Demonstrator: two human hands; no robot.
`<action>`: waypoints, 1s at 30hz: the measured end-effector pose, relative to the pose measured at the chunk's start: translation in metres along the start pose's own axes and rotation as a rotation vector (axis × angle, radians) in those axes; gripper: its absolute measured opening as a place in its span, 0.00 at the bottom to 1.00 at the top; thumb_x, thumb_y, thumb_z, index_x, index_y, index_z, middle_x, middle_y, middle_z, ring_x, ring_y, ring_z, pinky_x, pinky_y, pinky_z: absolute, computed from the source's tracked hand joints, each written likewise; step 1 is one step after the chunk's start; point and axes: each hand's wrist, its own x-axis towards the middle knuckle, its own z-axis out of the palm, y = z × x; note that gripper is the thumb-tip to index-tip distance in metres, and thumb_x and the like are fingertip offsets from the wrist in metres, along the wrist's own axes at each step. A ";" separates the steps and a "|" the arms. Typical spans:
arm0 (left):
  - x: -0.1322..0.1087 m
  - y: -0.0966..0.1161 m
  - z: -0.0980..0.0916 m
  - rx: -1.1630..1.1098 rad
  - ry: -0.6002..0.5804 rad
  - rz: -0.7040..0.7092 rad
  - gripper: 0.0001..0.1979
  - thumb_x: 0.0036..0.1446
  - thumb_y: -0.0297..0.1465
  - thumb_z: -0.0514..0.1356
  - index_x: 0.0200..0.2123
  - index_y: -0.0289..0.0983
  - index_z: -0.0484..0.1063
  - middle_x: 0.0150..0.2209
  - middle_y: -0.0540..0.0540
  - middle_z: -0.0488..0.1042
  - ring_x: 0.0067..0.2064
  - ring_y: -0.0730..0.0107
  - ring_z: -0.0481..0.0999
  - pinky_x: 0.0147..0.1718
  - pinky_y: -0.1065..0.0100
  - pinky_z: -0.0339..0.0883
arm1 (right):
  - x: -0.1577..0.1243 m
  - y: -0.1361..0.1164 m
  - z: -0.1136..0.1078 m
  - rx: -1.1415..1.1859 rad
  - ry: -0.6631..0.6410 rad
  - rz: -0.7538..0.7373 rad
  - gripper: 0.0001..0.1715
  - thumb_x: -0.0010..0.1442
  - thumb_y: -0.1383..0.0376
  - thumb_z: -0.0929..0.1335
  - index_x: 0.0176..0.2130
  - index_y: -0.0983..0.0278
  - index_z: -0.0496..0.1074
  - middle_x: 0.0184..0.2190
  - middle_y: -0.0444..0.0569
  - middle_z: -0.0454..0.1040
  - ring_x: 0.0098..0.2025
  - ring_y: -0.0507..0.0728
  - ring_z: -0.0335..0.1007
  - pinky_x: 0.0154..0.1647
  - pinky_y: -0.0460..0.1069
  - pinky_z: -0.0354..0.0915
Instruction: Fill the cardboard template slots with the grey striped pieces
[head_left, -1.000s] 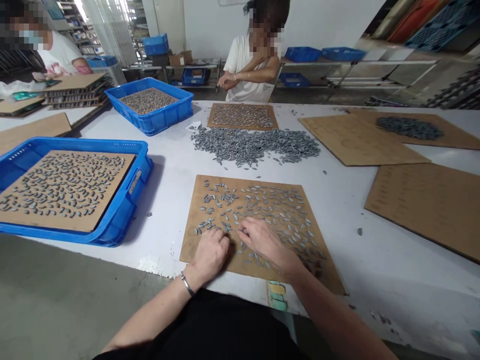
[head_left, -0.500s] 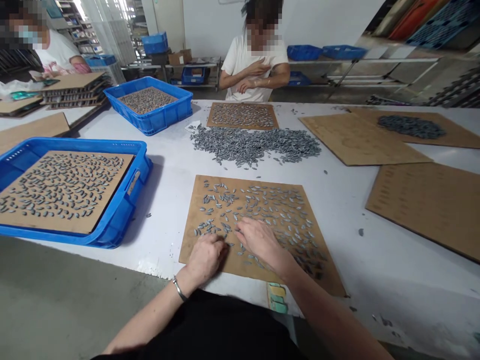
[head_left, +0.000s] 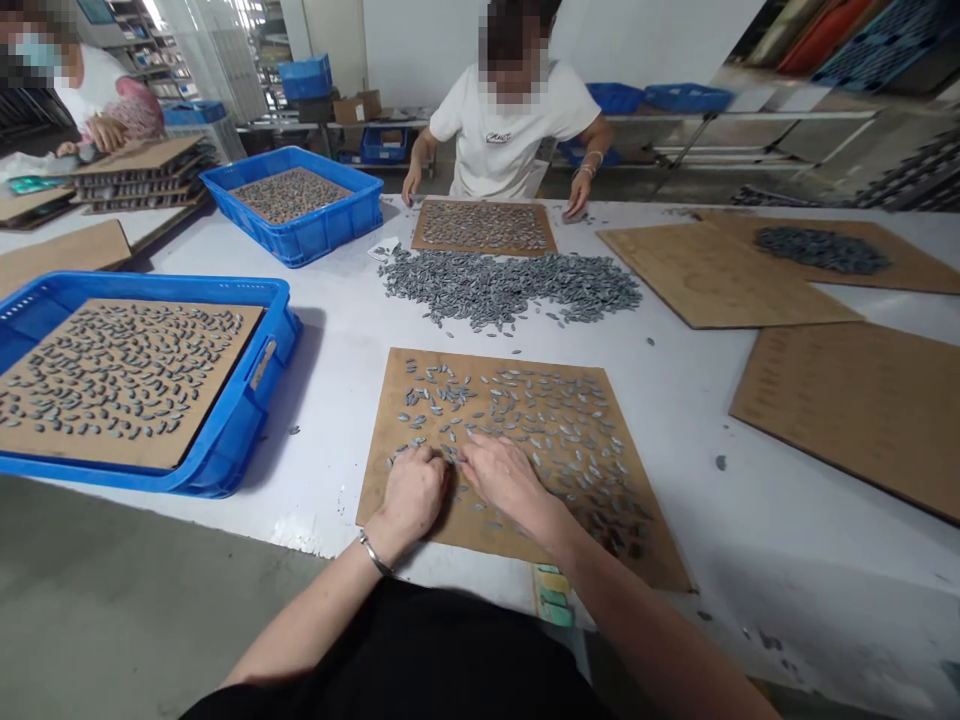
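Note:
Small grey leaf-shaped pieces (head_left: 574, 415) lie spread over a brown board (head_left: 480, 535) in front of me. They sit in loose rows on its right side and closer together at its upper left. My left hand (head_left: 414, 490) rests low on the board's left part, fingers curled down among the pieces. Close beside it, my right hand (head_left: 504, 478) reaches in from the right, its fingers bent and pressed together near the left fingertips. Whatever lies under the fingertips of either hand is hidden or too small to make out.
Beyond the board lies a heap of grey pieces (head_left: 510, 288). A blue tray (head_left: 217, 470) with a filled board stands left, another blue tray (head_left: 330, 225) behind it. Bare boards (head_left: 847, 400) lie right. Across the table, a person (head_left: 502, 140) has both hands beside another filled board (head_left: 484, 242).
My left hand has moved slightly up the board, and my right hand slightly left, closer to it. The person opposite has lowered both hands to the table.

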 end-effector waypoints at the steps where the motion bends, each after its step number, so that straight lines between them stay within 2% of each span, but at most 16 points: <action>1: 0.002 0.005 0.002 0.025 -0.005 0.001 0.11 0.69 0.25 0.56 0.36 0.35 0.78 0.37 0.41 0.77 0.41 0.59 0.76 0.45 0.59 0.69 | -0.001 0.001 -0.001 0.001 0.003 0.001 0.13 0.71 0.68 0.64 0.43 0.64 0.79 0.44 0.56 0.80 0.46 0.60 0.76 0.48 0.51 0.62; 4: 0.007 0.011 0.005 0.082 -0.004 0.000 0.10 0.68 0.24 0.56 0.37 0.34 0.77 0.36 0.40 0.76 0.41 0.57 0.75 0.44 0.58 0.69 | -0.005 0.005 -0.003 0.020 0.035 0.012 0.12 0.71 0.67 0.64 0.41 0.64 0.78 0.43 0.55 0.80 0.44 0.59 0.76 0.45 0.51 0.61; 8: 0.007 0.005 0.005 0.078 0.036 0.029 0.08 0.67 0.23 0.57 0.36 0.35 0.75 0.36 0.42 0.75 0.40 0.59 0.74 0.43 0.59 0.69 | -0.017 0.009 -0.002 0.062 0.060 0.002 0.10 0.69 0.68 0.66 0.39 0.63 0.77 0.41 0.53 0.80 0.42 0.58 0.76 0.44 0.50 0.60; 12: 0.006 -0.001 0.009 0.033 0.107 0.183 0.09 0.70 0.26 0.57 0.36 0.36 0.75 0.38 0.43 0.75 0.41 0.61 0.73 0.44 0.60 0.68 | -0.027 0.019 0.003 0.131 0.120 0.036 0.10 0.67 0.68 0.66 0.38 0.62 0.78 0.38 0.51 0.80 0.41 0.57 0.76 0.43 0.49 0.60; 16: 0.009 0.003 0.018 0.055 0.098 0.317 0.10 0.71 0.27 0.57 0.35 0.36 0.75 0.36 0.44 0.75 0.40 0.62 0.73 0.43 0.61 0.68 | -0.034 0.039 0.013 0.218 0.239 0.105 0.10 0.66 0.69 0.66 0.38 0.61 0.78 0.38 0.50 0.81 0.40 0.57 0.76 0.43 0.49 0.62; 19: 0.012 0.008 0.020 0.058 0.057 0.310 0.09 0.69 0.27 0.59 0.34 0.36 0.76 0.36 0.45 0.75 0.40 0.62 0.74 0.42 0.61 0.69 | -0.039 0.047 0.019 0.247 0.297 0.116 0.10 0.64 0.68 0.66 0.37 0.61 0.78 0.37 0.50 0.81 0.38 0.56 0.76 0.42 0.49 0.63; 23: 0.012 0.006 0.011 -0.018 0.037 0.279 0.10 0.70 0.27 0.59 0.36 0.36 0.78 0.38 0.45 0.77 0.40 0.64 0.76 0.44 0.62 0.70 | -0.050 0.046 0.022 0.242 0.313 0.120 0.09 0.64 0.68 0.67 0.35 0.61 0.78 0.35 0.49 0.81 0.37 0.56 0.75 0.40 0.49 0.63; 30: -0.012 -0.033 -0.012 -0.193 0.244 0.149 0.11 0.72 0.29 0.57 0.41 0.38 0.80 0.38 0.44 0.78 0.39 0.65 0.79 0.41 0.65 0.75 | -0.072 0.051 0.015 0.258 0.288 0.161 0.10 0.64 0.66 0.67 0.35 0.60 0.78 0.34 0.47 0.79 0.35 0.55 0.73 0.37 0.48 0.60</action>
